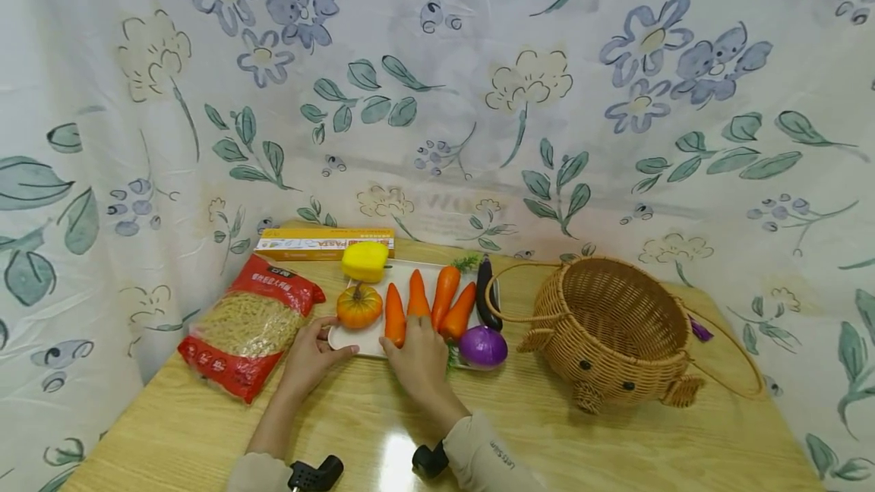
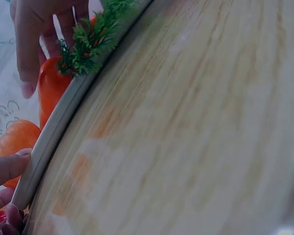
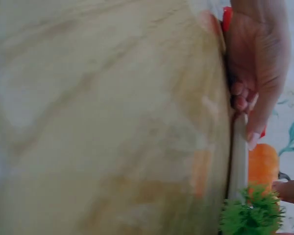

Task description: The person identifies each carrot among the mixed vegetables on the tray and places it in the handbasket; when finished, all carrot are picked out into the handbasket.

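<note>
My left hand point(image 1: 311, 355) grips the near left corner of a white tray point(image 1: 372, 342), thumb on the rim and fingers low at its edge. Over the tray's near side, my right hand point(image 1: 420, 363) has its thumb and fingers around the lower end of the leftmost carrot point(image 1: 394, 310). Its fingertips also cover part of a second carrot point(image 1: 418, 294). More carrots point(image 1: 446, 294) lie to the right. An orange pumpkin point(image 1: 359, 306) sits beside my left hand, with a yellow bell pepper point(image 1: 365, 260) behind it. Green carrot leaves point(image 2: 95, 41) overhang the rim in the left wrist view.
An eggplant point(image 1: 487, 294) and a purple onion point(image 1: 483, 346) lie at the tray's right end. Further right stands a wicker basket point(image 1: 608, 332) with handles. On the left is a red pasta bag point(image 1: 253, 317); a pasta box point(image 1: 321, 243) lies behind the tray.
</note>
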`<action>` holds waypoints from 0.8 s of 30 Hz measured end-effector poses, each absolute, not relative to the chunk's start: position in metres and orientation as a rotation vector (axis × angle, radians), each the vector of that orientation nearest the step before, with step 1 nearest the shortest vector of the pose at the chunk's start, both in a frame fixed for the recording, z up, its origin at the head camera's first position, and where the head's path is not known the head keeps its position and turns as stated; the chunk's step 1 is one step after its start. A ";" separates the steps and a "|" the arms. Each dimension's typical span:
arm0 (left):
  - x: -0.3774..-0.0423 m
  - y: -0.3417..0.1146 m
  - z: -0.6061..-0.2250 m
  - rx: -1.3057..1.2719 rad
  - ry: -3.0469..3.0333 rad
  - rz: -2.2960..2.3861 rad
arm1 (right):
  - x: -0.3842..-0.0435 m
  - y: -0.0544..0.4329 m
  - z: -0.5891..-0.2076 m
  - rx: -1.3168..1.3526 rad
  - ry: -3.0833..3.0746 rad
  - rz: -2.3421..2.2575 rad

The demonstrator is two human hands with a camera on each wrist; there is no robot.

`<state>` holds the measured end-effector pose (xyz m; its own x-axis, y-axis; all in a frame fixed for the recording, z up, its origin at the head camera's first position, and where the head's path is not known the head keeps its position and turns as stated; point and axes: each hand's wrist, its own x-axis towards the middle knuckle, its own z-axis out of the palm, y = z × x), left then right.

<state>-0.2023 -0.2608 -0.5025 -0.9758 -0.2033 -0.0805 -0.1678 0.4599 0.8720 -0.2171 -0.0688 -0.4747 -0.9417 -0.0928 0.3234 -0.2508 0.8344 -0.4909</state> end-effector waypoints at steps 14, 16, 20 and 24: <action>-0.202 -0.259 -0.502 0.348 -2.639 -1.587 | -0.213 -0.076 -0.483 0.226 -2.705 0.709; -0.202 -0.260 -0.502 0.351 -2.637 -1.585 | -0.213 -0.076 -0.483 0.226 -2.709 0.721; -0.201 -0.259 -0.501 0.356 -2.642 -1.577 | -0.214 -0.077 -0.483 0.205 -2.697 0.766; -0.201 -0.258 -0.501 0.358 -2.642 -1.570 | -0.212 -0.075 -0.483 0.157 -2.658 0.914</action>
<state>-0.2011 -0.2582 -0.5013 -0.9721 -0.2216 -0.0773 -0.1738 0.4583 0.8716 -0.2124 -0.0753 -0.4832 -0.9410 0.0018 0.3383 -0.2066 0.7887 -0.5790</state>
